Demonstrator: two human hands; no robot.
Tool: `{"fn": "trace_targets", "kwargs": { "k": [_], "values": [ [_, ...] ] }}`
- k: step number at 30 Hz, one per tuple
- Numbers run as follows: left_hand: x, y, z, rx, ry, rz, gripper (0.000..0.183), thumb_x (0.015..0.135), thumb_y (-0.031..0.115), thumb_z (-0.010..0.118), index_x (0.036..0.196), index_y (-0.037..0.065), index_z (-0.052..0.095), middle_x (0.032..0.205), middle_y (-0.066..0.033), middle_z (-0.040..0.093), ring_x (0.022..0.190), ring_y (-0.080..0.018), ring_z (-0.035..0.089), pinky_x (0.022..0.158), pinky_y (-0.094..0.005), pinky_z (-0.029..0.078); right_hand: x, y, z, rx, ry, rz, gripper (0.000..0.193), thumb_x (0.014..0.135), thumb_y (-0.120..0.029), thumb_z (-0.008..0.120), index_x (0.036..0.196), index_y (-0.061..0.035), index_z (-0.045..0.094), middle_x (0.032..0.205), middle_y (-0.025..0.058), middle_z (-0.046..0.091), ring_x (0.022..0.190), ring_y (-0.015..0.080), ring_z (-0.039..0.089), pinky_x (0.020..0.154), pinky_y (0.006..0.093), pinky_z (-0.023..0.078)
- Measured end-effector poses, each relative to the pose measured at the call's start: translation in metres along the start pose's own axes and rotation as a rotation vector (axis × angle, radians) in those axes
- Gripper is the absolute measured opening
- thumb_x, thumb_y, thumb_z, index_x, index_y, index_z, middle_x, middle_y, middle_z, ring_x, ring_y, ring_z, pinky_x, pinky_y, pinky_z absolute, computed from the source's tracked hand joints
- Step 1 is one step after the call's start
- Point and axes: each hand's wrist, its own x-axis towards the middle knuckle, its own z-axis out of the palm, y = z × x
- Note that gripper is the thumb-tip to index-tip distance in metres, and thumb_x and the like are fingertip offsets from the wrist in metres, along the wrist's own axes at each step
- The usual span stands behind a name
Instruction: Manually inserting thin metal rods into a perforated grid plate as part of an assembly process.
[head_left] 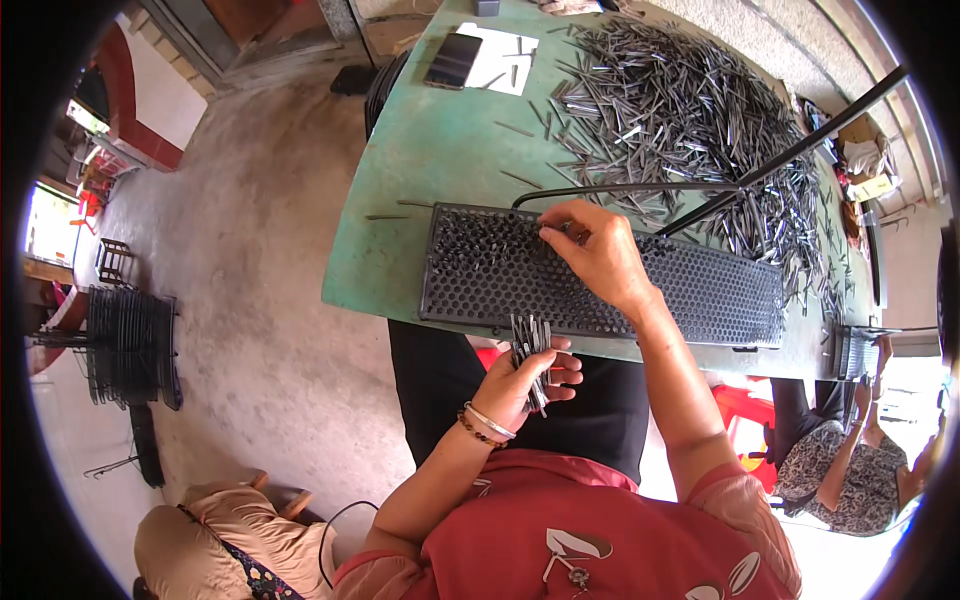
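Note:
My left hand (510, 385) is closed round a bundle of thin dark metal strips (529, 335), held upright just in front of the tray's near edge. A long black tray (590, 305) full of round holes lies along the table edge. Over its left half, my right hand (608, 258) has thumb and fingertips pinched together close to the holes. Whatever sits in that pinch is too small and hidden to make out. Many small dark pieces (475, 240) stick up from the holes at the tray's left end. Beyond the tray spreads a large heap of loose strips (690, 120).
The green table (385, 265) carries a phone (453, 60) and white paper (505, 72) at its far left. A black rod (790, 150) slants over the heap. A person in a patterned top (840, 470) works at the right; another person in tan clothing (210, 540) is at lower left.

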Motion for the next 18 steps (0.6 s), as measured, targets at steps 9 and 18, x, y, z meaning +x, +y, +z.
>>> {"fn": "trace_targets", "kwargs": {
  "k": [9, 18],
  "values": [
    [0.004, -0.005, -0.007, -0.026, 0.044, 0.032, 0.024, 0.095, 0.017, 0.052, 0.114, 0.002, 0.053, 0.103, -0.0178, 0.065, 0.091, -0.0244, 0.066, 0.073, -0.0348, 0.057, -0.022, 0.011, 0.010, -0.231, 0.122, -0.370, 0.014, 0.080, -0.006, 0.068, 0.093, -0.0009, 0.065, 0.090, 0.0109, 0.065, 0.069, 0.0187, 0.061, 0.062, 0.0294, 0.049],
    [-0.001, 0.000, 0.004, 0.028, 0.113, 0.208, 0.024, 0.093, 0.015, 0.056, 0.108, -0.003, 0.054, 0.099, -0.0192, 0.065, 0.087, -0.0246, 0.067, 0.070, -0.0340, 0.058, -0.050, -0.012, -0.007, 0.138, -0.196, -0.024, 0.015, 0.081, -0.010, 0.069, 0.090, 0.0013, 0.068, 0.084, 0.0085, 0.064, 0.069, 0.0147, 0.059, 0.059, 0.0258, 0.046]
  ]
}}
